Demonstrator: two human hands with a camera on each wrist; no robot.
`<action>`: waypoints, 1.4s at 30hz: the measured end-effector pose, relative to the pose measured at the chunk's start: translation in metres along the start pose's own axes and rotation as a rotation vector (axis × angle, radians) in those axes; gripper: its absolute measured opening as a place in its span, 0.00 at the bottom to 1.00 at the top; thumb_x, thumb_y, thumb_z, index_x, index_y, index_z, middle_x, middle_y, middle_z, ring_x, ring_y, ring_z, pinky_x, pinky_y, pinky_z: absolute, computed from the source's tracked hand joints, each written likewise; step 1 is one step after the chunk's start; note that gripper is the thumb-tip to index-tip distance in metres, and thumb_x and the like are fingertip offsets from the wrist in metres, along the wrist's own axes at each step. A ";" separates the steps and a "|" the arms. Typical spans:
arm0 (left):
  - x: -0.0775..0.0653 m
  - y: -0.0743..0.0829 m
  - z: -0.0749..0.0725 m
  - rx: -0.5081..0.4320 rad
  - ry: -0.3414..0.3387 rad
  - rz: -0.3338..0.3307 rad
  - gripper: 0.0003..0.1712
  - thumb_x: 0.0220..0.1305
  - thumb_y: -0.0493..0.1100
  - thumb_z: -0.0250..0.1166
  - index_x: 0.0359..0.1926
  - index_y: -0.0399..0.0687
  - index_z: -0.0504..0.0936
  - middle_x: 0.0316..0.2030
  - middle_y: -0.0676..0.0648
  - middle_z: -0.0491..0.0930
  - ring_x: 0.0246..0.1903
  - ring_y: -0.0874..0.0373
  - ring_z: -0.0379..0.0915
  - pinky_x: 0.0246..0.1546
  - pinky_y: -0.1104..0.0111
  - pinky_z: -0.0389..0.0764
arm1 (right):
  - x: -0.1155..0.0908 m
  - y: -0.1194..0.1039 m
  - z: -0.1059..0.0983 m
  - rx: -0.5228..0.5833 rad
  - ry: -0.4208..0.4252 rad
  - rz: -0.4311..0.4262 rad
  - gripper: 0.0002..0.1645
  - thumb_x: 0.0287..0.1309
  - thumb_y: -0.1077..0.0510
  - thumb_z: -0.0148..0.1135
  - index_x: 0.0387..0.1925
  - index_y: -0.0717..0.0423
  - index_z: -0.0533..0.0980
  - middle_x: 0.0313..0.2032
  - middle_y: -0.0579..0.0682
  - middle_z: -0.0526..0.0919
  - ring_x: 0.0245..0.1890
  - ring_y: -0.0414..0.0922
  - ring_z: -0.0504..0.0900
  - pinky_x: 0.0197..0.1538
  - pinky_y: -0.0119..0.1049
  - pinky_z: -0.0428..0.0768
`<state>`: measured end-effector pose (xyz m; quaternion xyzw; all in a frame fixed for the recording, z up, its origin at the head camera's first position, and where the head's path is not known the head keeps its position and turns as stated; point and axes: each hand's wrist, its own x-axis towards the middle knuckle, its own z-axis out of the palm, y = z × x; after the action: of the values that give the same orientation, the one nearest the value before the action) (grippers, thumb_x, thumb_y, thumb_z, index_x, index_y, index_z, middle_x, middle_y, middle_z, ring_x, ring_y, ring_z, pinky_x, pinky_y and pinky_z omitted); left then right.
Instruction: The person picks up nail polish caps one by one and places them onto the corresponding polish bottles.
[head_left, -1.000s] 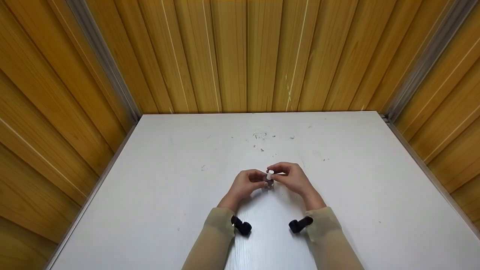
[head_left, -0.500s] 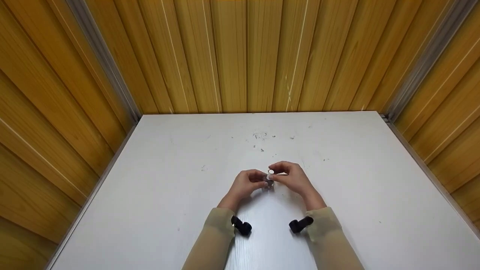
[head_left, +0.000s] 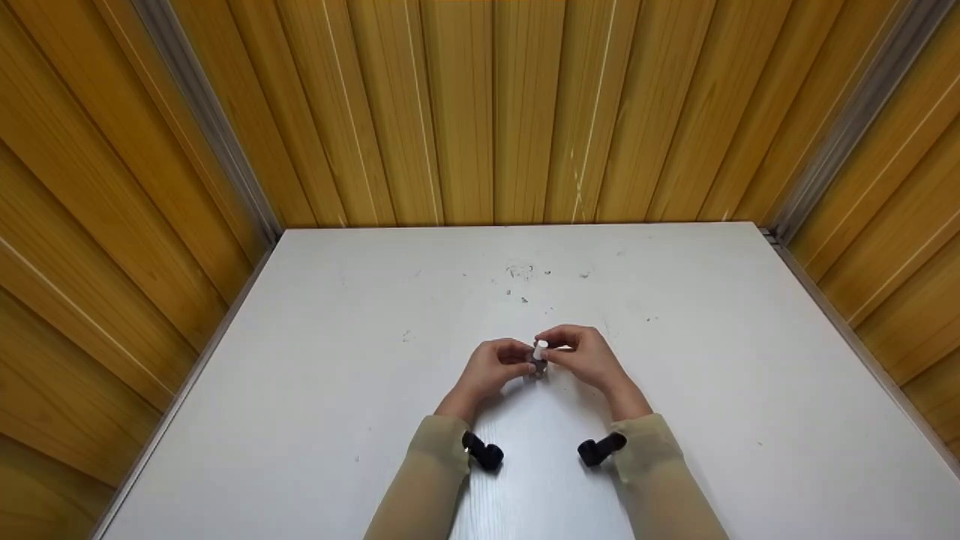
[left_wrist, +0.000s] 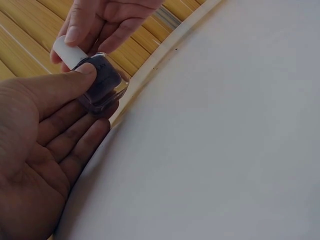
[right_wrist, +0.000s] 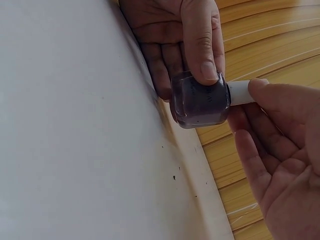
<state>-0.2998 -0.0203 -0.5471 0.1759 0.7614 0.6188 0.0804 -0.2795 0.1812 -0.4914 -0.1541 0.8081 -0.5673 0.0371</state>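
The left hand [head_left: 491, 367] holds a dark bottle [right_wrist: 202, 107], its grip closed in with the thumb on the front face and fingers behind. The right hand [head_left: 589, 360] pinches the white cap [right_wrist: 241, 93] at the bottle's neck, its grip narrow. The bottle is between both hands, over the middle of the table [head_left: 360, 405]; whether it touches the surface, I cannot tell. Dark specks [head_left: 519, 272] mark the table beyond the hands, before a wood-look wall [head_left: 465, 112].
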 end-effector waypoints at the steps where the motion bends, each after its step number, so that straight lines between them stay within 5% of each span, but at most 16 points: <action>1: 0.000 0.000 0.000 -0.003 -0.002 0.000 0.14 0.61 0.31 0.73 0.49 0.35 0.86 0.46 0.37 0.89 0.48 0.47 0.88 0.48 0.69 0.84 | -0.002 -0.006 0.000 0.000 0.001 0.001 0.16 0.62 0.68 0.68 0.49 0.74 0.81 0.47 0.70 0.87 0.47 0.51 0.84 0.43 0.24 0.81; 7: 0.000 0.000 -0.001 0.016 -0.010 0.001 0.14 0.61 0.32 0.73 0.48 0.37 0.87 0.46 0.39 0.89 0.47 0.51 0.88 0.47 0.70 0.84 | -0.006 -0.015 0.001 -0.028 0.029 0.022 0.14 0.60 0.67 0.70 0.47 0.72 0.82 0.44 0.67 0.87 0.44 0.46 0.84 0.44 0.25 0.80; 18: 0.000 -0.002 0.000 0.020 0.002 0.013 0.13 0.61 0.32 0.73 0.47 0.36 0.87 0.45 0.38 0.89 0.47 0.48 0.88 0.47 0.70 0.84 | 0.009 0.024 0.002 0.006 0.034 0.034 0.20 0.61 0.63 0.72 0.53 0.69 0.81 0.50 0.65 0.87 0.50 0.48 0.84 0.47 0.24 0.82; 24: 0.000 -0.002 0.000 0.013 0.010 0.010 0.13 0.60 0.32 0.73 0.47 0.35 0.87 0.45 0.37 0.89 0.47 0.46 0.88 0.46 0.70 0.83 | 0.008 0.025 0.000 0.018 0.007 -0.011 0.19 0.61 0.63 0.72 0.52 0.67 0.83 0.50 0.65 0.87 0.50 0.47 0.86 0.47 0.24 0.83; 42: 0.000 -0.002 0.000 0.035 0.009 -0.001 0.13 0.62 0.34 0.73 0.48 0.38 0.87 0.45 0.39 0.89 0.47 0.48 0.88 0.47 0.69 0.83 | 0.010 0.024 0.002 -0.051 0.061 0.031 0.14 0.62 0.64 0.71 0.47 0.69 0.84 0.44 0.64 0.88 0.42 0.42 0.85 0.42 0.24 0.81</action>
<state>-0.3001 -0.0203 -0.5486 0.1740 0.7727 0.6059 0.0742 -0.2940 0.1841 -0.5135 -0.1252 0.8253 -0.5503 0.0173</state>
